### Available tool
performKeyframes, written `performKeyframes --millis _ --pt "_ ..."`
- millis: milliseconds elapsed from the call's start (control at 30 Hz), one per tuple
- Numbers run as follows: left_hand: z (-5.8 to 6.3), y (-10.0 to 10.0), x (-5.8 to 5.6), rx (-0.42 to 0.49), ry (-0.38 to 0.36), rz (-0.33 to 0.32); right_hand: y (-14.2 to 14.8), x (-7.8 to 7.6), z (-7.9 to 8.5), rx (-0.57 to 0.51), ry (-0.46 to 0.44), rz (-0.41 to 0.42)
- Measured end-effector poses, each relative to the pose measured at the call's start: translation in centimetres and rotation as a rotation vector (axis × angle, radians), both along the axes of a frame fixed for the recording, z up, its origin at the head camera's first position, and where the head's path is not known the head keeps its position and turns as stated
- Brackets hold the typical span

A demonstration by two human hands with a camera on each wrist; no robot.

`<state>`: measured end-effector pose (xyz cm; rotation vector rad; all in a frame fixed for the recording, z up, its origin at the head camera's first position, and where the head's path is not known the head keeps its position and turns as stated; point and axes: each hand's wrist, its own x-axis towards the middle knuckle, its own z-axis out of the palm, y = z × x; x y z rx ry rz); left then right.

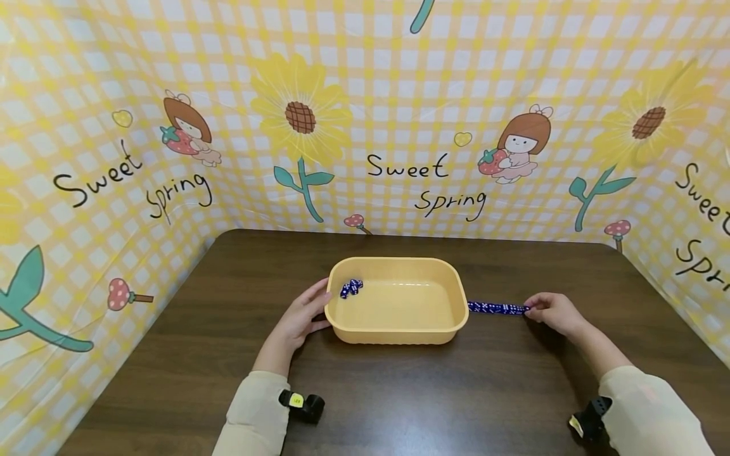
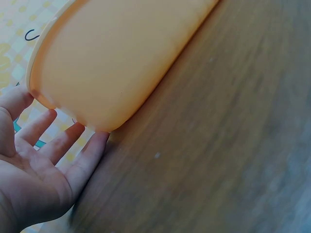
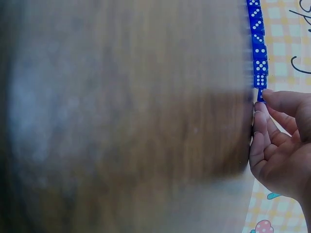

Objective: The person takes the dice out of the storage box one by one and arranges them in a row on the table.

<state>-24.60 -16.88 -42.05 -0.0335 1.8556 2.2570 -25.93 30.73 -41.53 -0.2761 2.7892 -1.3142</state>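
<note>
A yellow plastic tub (image 1: 399, 337) stands on the brown table, with several blue dice (image 1: 351, 289) clustered inside at its left end. My left hand (image 1: 302, 315) rests against the tub's left end; in the left wrist view its extended fingers (image 2: 63, 143) touch the outer wall, low down, and the thumb is near the rim. From the tub's right side a straight row of blue dice (image 1: 496, 308) with white pips runs along the table. At that row's right end my right hand (image 1: 556, 312) pinches the last die (image 3: 261, 95) between thumb and fingertips.
Dark wood tabletop (image 1: 388, 399) spreads around the tub and the dice. A yellow checked cloth (image 1: 399, 82) with flowers and lettering hangs behind the table and along both sides. Black wrist cameras (image 1: 305, 407) sit on both pale sleeves.
</note>
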Motion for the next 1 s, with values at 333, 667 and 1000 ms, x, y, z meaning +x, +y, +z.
performKeyframes --millis 333,667,1000 --pt "0.0 0.1 0.0 -0.008 -0.003 0.003 0.1 -0.1 -0.3 -0.005 -0.004 0.0" --pt "-0.2 0.0 -0.1 -0.004 -0.004 0.002 0.1 0.2 0.0 -0.021 -0.012 -0.002" --pt "-0.2 -0.1 -0.1 -0.005 -0.002 -0.001 0.5 -0.1 1.6 -0.046 -0.046 -0.013"
